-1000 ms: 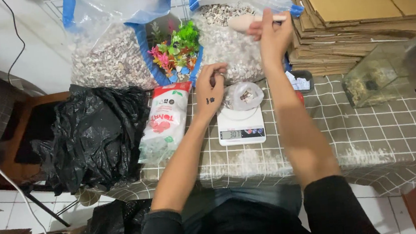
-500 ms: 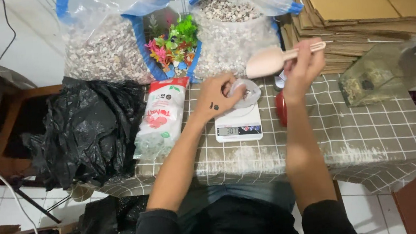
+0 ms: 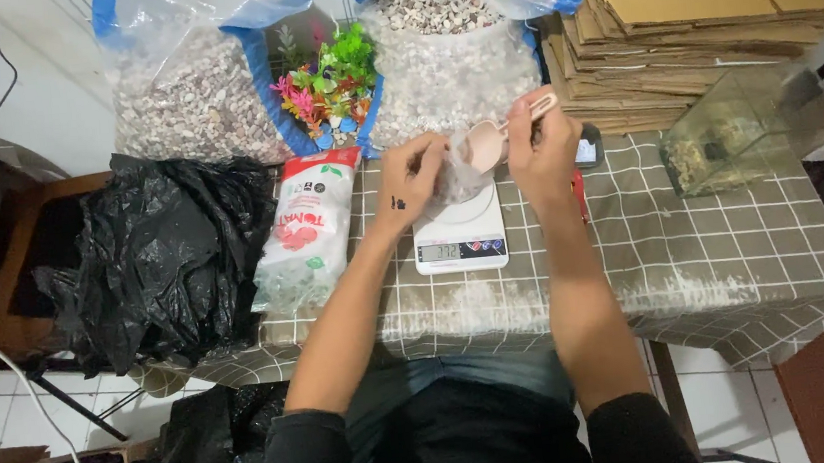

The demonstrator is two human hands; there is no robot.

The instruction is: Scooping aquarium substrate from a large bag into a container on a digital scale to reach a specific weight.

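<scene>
While the left hand (image 3: pixel 414 174) pinches a clear bag (image 3: pixel 462 173) open, the right hand (image 3: pixel 538 141) grips a pink scoop (image 3: pixel 495 135).

Behind my hands the way is walled off: a big clear bag of pale pebbles (image 3: pixel 448 69) straight ahead, a second bag of brownish gravel (image 3: pixel 187 102) to the left, bright plastic plants (image 3: pixel 329 80) wedged between them. A stack of flat brown cardboard (image 3: pixel 701 17) and a small glass tank (image 3: pixel 731 129) block my right. On my left lie a red-and-white printed pouch (image 3: pixel 308 231) and crumpled black plastic sheeting (image 3: pixel 156 254). Open checked tablecloth (image 3: pixel 692 257) lies on the near right, in front of the white digital scale (image 3: pixel 460 237).
</scene>
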